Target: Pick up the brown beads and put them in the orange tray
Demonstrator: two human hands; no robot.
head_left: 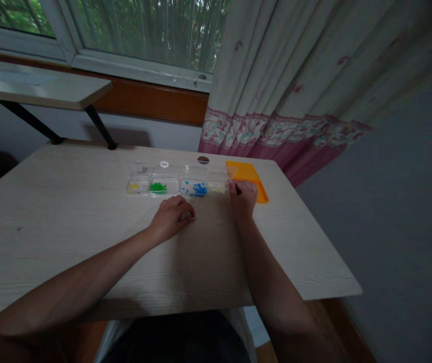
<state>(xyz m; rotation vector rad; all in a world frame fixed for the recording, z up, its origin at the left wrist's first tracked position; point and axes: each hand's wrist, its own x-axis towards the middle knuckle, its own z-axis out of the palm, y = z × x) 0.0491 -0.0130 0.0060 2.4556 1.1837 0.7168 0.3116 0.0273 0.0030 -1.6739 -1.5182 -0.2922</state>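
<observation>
My left hand (172, 217) rests on the table in front of the clear boxes, its fingers curled and closed. What they hold, if anything, is too small to make out. My right hand (244, 198) is pinched closed at the right end of the row, beside the box of cream pieces (217, 187) and over the edge of an orange tray (244, 170). Whatever sits between its fingertips is hidden. Along the row of clear lidded boxes, lids tipped back, lie yellow pieces (134, 187), green pieces (158, 188) and blue pieces (200, 189).
The pale wooden table (87, 201) ends at its right edge near a grey wall (371, 201). A raised shelf (49, 88) on black legs stands at the back left. Behind are a window (151, 35) and a long curtain (276, 85). A round hole (203, 160) lies behind the boxes.
</observation>
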